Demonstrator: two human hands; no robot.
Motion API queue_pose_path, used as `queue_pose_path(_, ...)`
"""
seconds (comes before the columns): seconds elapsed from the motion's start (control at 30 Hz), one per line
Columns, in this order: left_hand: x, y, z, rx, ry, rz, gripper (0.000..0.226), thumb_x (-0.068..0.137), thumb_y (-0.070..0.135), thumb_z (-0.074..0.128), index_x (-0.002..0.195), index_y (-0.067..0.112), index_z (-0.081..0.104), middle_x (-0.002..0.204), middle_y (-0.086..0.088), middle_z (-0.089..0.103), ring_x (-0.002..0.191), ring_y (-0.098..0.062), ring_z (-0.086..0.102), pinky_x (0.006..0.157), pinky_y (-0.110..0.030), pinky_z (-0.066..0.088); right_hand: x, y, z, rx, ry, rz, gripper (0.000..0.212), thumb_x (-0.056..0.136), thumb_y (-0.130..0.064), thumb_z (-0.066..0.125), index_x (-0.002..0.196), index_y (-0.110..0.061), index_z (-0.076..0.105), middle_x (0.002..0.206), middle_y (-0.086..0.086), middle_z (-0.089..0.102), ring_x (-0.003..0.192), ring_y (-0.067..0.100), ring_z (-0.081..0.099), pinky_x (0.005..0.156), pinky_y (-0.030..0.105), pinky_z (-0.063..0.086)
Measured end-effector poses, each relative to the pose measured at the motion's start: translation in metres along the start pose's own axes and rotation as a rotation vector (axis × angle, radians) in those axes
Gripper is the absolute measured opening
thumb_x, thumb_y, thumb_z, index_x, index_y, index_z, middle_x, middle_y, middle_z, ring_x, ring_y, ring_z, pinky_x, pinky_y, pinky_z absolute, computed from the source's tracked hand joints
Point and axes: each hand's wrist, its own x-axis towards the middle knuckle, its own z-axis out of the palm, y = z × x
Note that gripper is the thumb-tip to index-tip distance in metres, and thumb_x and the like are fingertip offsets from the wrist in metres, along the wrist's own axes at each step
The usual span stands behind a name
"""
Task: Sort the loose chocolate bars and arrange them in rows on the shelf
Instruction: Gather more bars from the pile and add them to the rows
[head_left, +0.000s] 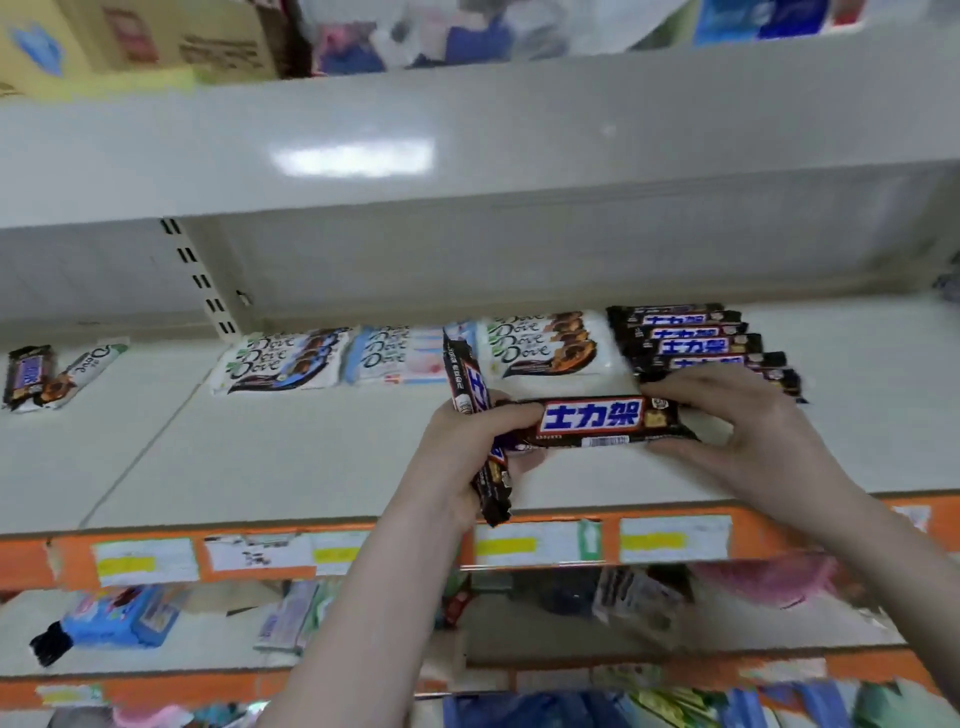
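A dark Snickers bar (597, 423) lies crosswise above the white shelf (291, 457), held at both ends. My right hand (748, 436) pinches its right end. My left hand (467, 452) grips its left end together with a bunch of upright Snickers bars (470, 389). Behind my right hand, a row of Snickers bars (696, 343) lies stacked at the back right. Three piles of white Dove bars (283, 358), (400, 353), (550, 343) line the back of the shelf.
Two loose bars, a dark one (28, 376) and a Dove one (91, 366), lie at the far left. An orange price strip (363, 553) edges the shelf front. Another shelf (467, 150) hangs above; lower shelves hold mixed goods.
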Motion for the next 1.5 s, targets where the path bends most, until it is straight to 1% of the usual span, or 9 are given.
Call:
queue_pose_path(0.23, 0.005, -0.036, 0.086, -0.02, 0.004, -0.054, 0.005, 0.083, -0.005, 0.058, 0.081, -0.002, 0.055, 0.084, -0.023, 0.063, 0.078, -0.033, 0.068, 0.071, -0.045, 0.058, -0.035, 0.081, -0.052, 0.012, -0.031, 0.047, 0.047, 0.062, -0.016, 0.08, 0.107, -0.01, 0.067, 0.103, 0.01, 0.066, 0.1, 0.027, 0.058, 0.087, 0.041, 0.047)
queue_pose_path(0.47, 0.015, -0.055, 0.133, -0.109, 0.056, -0.053, 0.016, 0.084, -0.005, 0.053, 0.1, -0.003, 0.051, 0.1, -0.023, 0.054, 0.097, -0.035, 0.061, 0.069, -0.046, 0.057, -0.041, 0.135, -0.062, -0.019, -0.085, 0.14, 0.045, 0.069, -0.026, 0.077, 0.112, -0.021, 0.064, 0.111, 0.001, 0.063, 0.102, 0.016, 0.05, 0.08, 0.012, 0.025)
queue_pose_path(0.67, 0.021, -0.059, 0.148, -0.118, 0.111, -0.023, 0.011, 0.084, -0.008, 0.052, 0.075, -0.001, 0.055, 0.073, -0.016, 0.068, 0.072, -0.027, 0.068, 0.046, -0.025, 0.054, -0.031, 0.155, -0.055, -0.065, -0.156, 0.146, 0.042, 0.076, -0.037, 0.067, 0.117, -0.028, 0.059, 0.113, -0.004, 0.06, 0.101, 0.014, 0.048, 0.078, 0.026, 0.032)
queue_pose_path(0.83, 0.025, -0.057, 0.15, -0.131, 0.153, 0.028, 0.011, 0.083, -0.009, 0.051, 0.076, -0.001, 0.054, 0.077, -0.017, 0.069, 0.073, -0.027, 0.068, 0.05, -0.025, 0.055, -0.02, 0.157, -0.05, -0.078, -0.155, 0.096, 0.042, 0.076, -0.032, 0.069, 0.116, -0.022, 0.06, 0.111, -0.002, 0.059, 0.099, 0.015, 0.05, 0.073, 0.023, 0.028)
queue_pose_path(0.97, 0.027, -0.055, 0.148, -0.099, 0.192, 0.057, 0.019, 0.084, -0.008, 0.051, 0.07, 0.004, 0.051, 0.057, -0.008, 0.064, 0.054, -0.018, 0.067, 0.047, -0.021, 0.054, -0.016, 0.155, -0.043, -0.078, -0.157, 0.056, 0.04, 0.077, -0.024, 0.068, 0.116, -0.017, 0.061, 0.11, 0.002, 0.06, 0.098, 0.02, 0.053, 0.076, 0.025, 0.034)
queue_pose_path(1.07, 0.029, -0.055, 0.145, -0.073, 0.209, 0.054, 0.023, 0.085, -0.008, 0.05, 0.069, 0.009, 0.048, 0.059, -0.009, 0.058, 0.058, -0.021, 0.063, 0.043, -0.02, 0.051, -0.016, 0.157, -0.041, -0.091, -0.176, 0.058, 0.041, 0.077, -0.022, 0.068, 0.117, -0.016, 0.061, 0.109, 0.002, 0.059, 0.097, 0.02, 0.053, 0.076, 0.025, 0.035)
queue_pose_path(1.23, 0.033, -0.054, 0.145, -0.014, 0.189, 0.077, 0.023, 0.084, -0.009, 0.048, 0.072, 0.01, 0.047, 0.046, 0.001, 0.061, 0.048, -0.014, 0.065, 0.056, -0.027, 0.054, -0.015, 0.158, -0.04, -0.088, -0.172, 0.089, 0.042, 0.077, -0.023, 0.069, 0.118, -0.019, 0.06, 0.109, 0.001, 0.057, 0.097, 0.019, 0.052, 0.077, 0.026, 0.038)
queue_pose_path(1.37, 0.037, -0.051, 0.144, 0.086, 0.232, 0.07, 0.022, 0.084, -0.005, 0.05, 0.072, 0.013, 0.049, 0.064, -0.005, 0.057, 0.052, -0.017, 0.056, 0.039, -0.019, 0.041, -0.015, 0.157, -0.039, -0.083, -0.182, 0.117, 0.044, 0.079, -0.024, 0.066, 0.122, -0.021, 0.057, 0.111, -0.001, 0.055, 0.099, 0.017, 0.049, 0.079, 0.025, 0.037)
queue_pose_path(1.5, 0.038, -0.05, 0.142, 0.118, 0.225, 0.054, 0.02, 0.084, -0.003, 0.051, 0.073, 0.014, 0.05, 0.068, -0.006, 0.056, 0.054, -0.016, 0.052, 0.039, -0.017, 0.038, -0.013, 0.154, -0.039, -0.065, -0.187, 0.144, 0.045, 0.08, -0.023, 0.066, 0.123, -0.022, 0.056, 0.114, -0.001, 0.055, 0.102, 0.017, 0.049, 0.082, 0.027, 0.039)
